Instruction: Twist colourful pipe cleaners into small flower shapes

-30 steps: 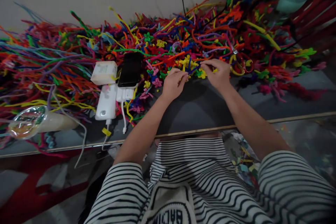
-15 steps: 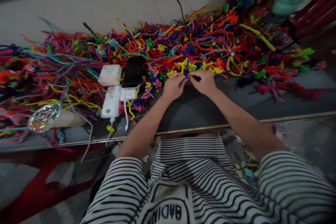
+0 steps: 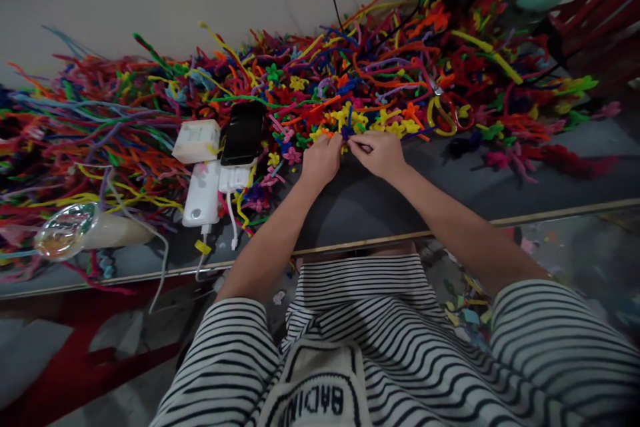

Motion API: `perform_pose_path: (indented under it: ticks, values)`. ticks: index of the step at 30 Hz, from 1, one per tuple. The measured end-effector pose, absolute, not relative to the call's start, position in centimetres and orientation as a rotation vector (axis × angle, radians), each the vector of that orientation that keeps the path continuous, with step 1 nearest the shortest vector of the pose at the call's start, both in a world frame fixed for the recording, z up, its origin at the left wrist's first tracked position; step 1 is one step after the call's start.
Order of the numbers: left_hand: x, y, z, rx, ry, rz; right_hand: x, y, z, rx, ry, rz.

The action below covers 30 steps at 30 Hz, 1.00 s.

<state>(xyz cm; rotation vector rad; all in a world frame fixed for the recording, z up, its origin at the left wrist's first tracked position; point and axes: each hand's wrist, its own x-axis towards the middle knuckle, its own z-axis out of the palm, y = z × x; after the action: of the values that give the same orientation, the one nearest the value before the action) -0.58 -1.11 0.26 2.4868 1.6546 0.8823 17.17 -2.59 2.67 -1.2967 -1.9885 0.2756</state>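
A dark blue pipe cleaner point(image 3: 347, 125), bent into a small shape with one end sticking up, is pinched between my two hands. My left hand point(image 3: 323, 159) closes on its left side, with thumb and index finger together. From the other side my right hand point(image 3: 383, 155) grips it between thumb and fingertips. The part inside the fingers is hidden. Just beyond the hands lie yellow pipe-cleaner flowers point(image 3: 355, 117). Right of them, red-and-yellow-handled scissors point(image 3: 443, 110) rest at the front of the pile.
A long heap of coloured pipe cleaners point(image 3: 125, 97) covers the back of the grey table point(image 3: 365, 213). Left of my hands are a black phone point(image 3: 243, 133), a white box point(image 3: 197, 140), a white power bank point(image 3: 201, 197) with cables, and a tipped plastic cup point(image 3: 117, 227).
Both hands remain together on the blue pipe cleaner, with slightly shifted fingers; the right fingers now sit a little lower on it. The whole view has shifted slightly.
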Motion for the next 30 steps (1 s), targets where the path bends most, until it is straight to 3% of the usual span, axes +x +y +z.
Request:
perform_pose_path:
  ticks: [6,18,30]
  values:
    - [-0.5,-1.2,0.2,2.510,1.672,0.893,17.1,-2.9,2.5,-1.329,-2.035,0.217]
    - [0.3,-2.5,2.7,2.640,1.821,0.416,17.0,-2.0,2.1,-1.340,-2.040,0.213]
    - [-0.3,-1.7,1.4,2.686,1.749,0.709,16.5,-3.1,3.1,-1.351,-2.296,-0.075]
